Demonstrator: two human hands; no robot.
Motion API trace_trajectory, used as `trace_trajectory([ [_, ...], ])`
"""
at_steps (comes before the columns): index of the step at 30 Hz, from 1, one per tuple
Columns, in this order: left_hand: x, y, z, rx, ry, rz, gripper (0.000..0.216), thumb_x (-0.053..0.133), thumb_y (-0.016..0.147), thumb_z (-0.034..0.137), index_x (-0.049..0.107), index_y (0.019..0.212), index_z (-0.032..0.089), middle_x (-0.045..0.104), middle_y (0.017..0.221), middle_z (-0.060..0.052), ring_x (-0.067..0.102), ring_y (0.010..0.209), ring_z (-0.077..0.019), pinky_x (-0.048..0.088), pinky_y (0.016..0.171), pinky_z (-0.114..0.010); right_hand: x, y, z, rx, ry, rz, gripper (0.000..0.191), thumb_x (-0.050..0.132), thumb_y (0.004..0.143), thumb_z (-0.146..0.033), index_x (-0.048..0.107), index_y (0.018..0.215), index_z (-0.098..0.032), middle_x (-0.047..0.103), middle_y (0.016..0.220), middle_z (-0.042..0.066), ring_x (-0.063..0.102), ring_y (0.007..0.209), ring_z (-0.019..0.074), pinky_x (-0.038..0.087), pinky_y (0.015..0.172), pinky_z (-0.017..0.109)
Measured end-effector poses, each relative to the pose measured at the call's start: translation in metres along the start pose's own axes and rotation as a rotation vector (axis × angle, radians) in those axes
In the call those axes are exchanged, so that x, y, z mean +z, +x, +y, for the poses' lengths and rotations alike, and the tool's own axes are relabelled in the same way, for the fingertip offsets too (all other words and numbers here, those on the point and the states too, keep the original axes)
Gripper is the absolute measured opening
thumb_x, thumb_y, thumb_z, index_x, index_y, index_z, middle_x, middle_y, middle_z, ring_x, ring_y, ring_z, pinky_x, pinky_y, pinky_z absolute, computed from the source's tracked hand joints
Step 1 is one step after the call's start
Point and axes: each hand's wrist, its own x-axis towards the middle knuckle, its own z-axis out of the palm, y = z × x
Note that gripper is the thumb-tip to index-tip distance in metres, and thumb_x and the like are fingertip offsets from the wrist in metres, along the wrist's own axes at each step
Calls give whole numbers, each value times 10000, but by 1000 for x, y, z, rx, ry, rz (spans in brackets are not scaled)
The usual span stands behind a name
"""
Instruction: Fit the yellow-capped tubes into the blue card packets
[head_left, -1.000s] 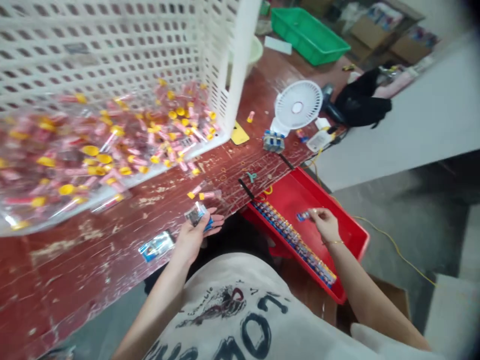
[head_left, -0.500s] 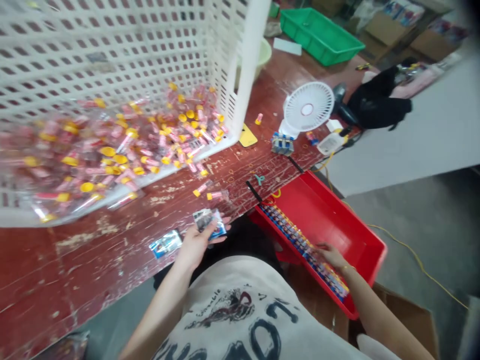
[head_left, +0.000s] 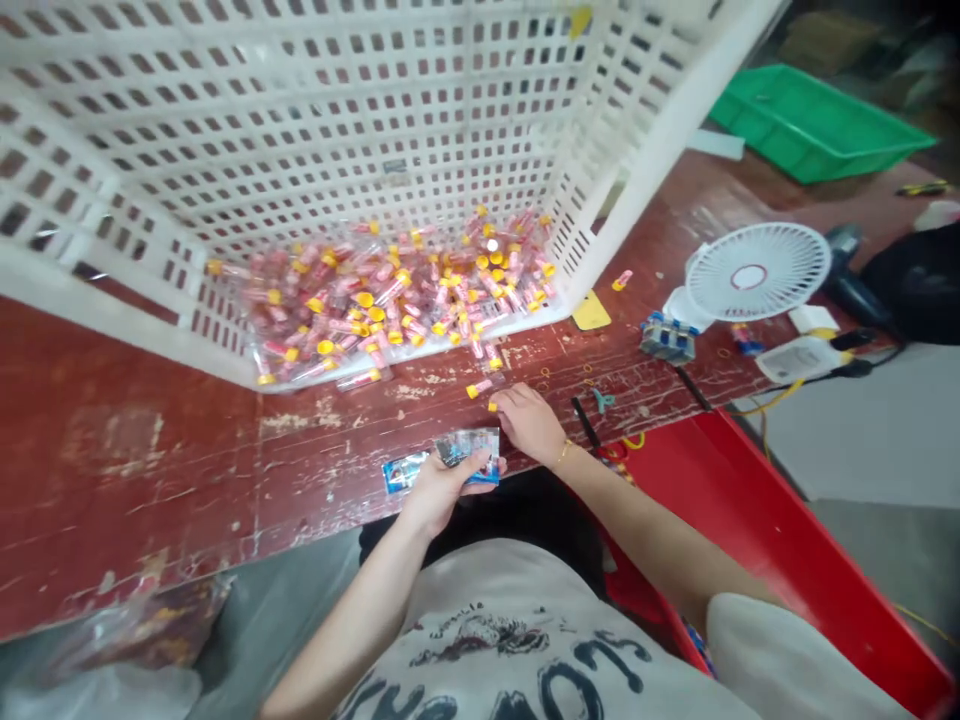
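My left hand (head_left: 450,485) is closed on a small stack of blue and silver foil packets (head_left: 469,455) at the table's front edge, thumb on top. Just left of it, another blue and silver packet (head_left: 405,472) lies flat on the table. My right hand (head_left: 529,425) rests on the table with its fingers curled over a small tube, of which only the yellow cap (head_left: 493,407) shows. Beside those fingers lies a pink tube with a yellow cap (head_left: 478,388). A large white crate (head_left: 420,352) behind holds many similar tubes in clear wrapping.
A red tray (head_left: 735,500) sits below the table edge at right, partly behind my right arm. On the table's right are a white fan (head_left: 757,270), a bundle of blue-capped pieces (head_left: 667,337), a yellow card (head_left: 591,311) and a green bin (head_left: 825,125).
My right hand has left the row of tubes in the red tray and come over the table to a loose tube. My left hand still holds its packets. The view has swung left.
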Motion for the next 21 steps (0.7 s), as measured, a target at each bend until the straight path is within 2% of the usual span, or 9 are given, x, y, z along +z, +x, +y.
trace_trajectory([
  [3, -7, -6, 1, 1, -31, -40, 403, 772, 686, 358, 689, 1003, 124, 731, 957, -136, 691, 891, -250, 576, 686, -313, -1, 12, -13, 50, 106, 29, 320, 551, 776, -85, 548, 1077, -192, 654, 904, 79, 575, 872, 222, 488, 816, 389],
  [7, -6, -6, 0, -19, -48, -120, 380, 766, 699, 345, 688, 999, 126, 721, 1003, -143, 693, 886, -246, 577, 691, -314, -26, 0, -27, 249, 651, 182, 360, 635, 811, -272, 465, 1126, -234, 621, 955, 37, 626, 823, 156, 541, 757, 312],
  [10, 0, -1, -1, -16, -18, -109, 379, 724, 731, 407, 688, 981, 124, 733, 941, -137, 700, 851, -251, 581, 682, -337, -43, -10, -40, 310, 894, 278, 301, 663, 804, -329, 483, 1030, -244, 615, 972, 26, 644, 893, 152, 549, 807, 304],
  [15, 5, 4, -3, 37, 75, -74, 398, 727, 716, 426, 697, 962, 114, 737, 895, -122, 698, 824, -245, 583, 666, -335, -57, -16, -49, 310, 877, 303, 229, 672, 807, -314, 520, 952, -223, 637, 932, 34, 654, 877, 161, 554, 819, 326],
  [18, 4, 3, -3, 85, 97, -33, 384, 768, 670, 402, 702, 905, 106, 737, 831, -102, 693, 760, -223, 580, 653, -328, -63, -16, -51, 251, 788, 281, 215, 668, 812, -281, 528, 961, -216, 632, 945, 38, 658, 872, 161, 559, 813, 320],
  [21, 4, 2, -1, 116, 97, -55, 337, 772, 667, 383, 706, 854, 111, 727, 762, -77, 685, 734, -195, 556, 632, -272, -69, -14, -54, 169, 687, 274, 193, 654, 821, -236, 536, 973, -216, 618, 983, 46, 653, 883, 160, 560, 816, 309],
])
